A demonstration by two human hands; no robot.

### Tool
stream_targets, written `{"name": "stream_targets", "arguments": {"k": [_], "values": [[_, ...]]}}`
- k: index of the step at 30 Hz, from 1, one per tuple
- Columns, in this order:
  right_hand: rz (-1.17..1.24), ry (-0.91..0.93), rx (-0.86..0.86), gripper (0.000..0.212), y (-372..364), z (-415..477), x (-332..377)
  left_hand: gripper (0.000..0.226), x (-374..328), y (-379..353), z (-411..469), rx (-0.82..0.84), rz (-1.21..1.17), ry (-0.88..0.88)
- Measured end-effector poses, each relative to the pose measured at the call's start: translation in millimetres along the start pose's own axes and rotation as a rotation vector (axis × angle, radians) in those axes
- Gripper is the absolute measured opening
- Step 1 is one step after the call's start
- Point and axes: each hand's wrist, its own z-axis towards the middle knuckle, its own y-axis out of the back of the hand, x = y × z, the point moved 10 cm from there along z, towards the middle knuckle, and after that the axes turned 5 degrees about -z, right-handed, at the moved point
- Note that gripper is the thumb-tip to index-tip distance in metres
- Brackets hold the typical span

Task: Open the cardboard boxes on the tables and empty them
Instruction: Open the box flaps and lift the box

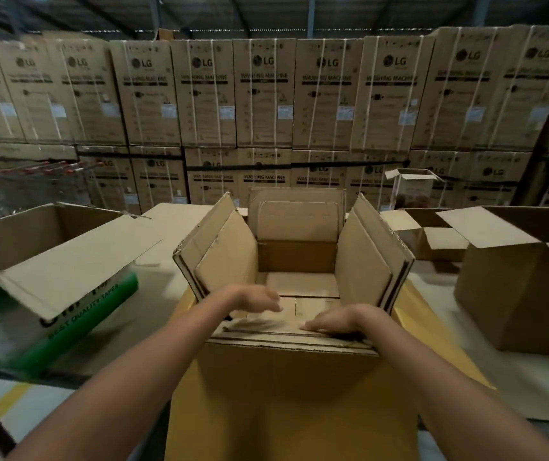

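A brown cardboard box (286, 387) stands open on the table right in front of me, its side flaps up and its far flap raised. Flat cardboard pieces (303, 284) lie inside it. My left hand (256, 297) hovers over the box's near edge, fingers straight and blurred by motion. My right hand (333, 321) rests flat on the near flap (266, 327), which is folded inward; its fingers look straight.
An open box with green print (63, 287) sits on the left of the table. Another open box (526, 287) stands at the right, with smaller open boxes (426, 234) behind it. Stacked washing machine cartons (266, 94) wall off the back.
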Motion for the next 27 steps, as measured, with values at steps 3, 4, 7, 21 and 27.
{"name": "stream_targets", "arguments": {"k": [3, 4, 7, 21, 27], "values": [[0.035, -0.012, 0.051, 0.085, -14.5, -1.6, -2.0, 0.057, 14.1, -32.8, 9.9, 0.100, 0.060, 0.090], [0.015, -0.008, 0.038, 0.086, -13.3, -2.7, -1.4, 0.059, 17.6, -32.3, 10.5, 0.091, 0.046, 0.110], [-0.052, -0.011, -0.058, 0.094, -7.0, -7.6, -2.6, 0.063, 19.6, -28.2, 12.4, 0.081, 0.077, 0.131], [-0.053, 0.076, -0.145, 0.095, -5.2, -31.2, 3.0, 0.060, -14.8, -31.8, -5.6, 0.056, 0.088, 0.048], [-0.165, 0.042, -0.250, 0.076, 3.8, -41.7, 12.2, 0.057, -14.6, -23.2, -51.2, 0.024, 0.017, 0.040]]}}
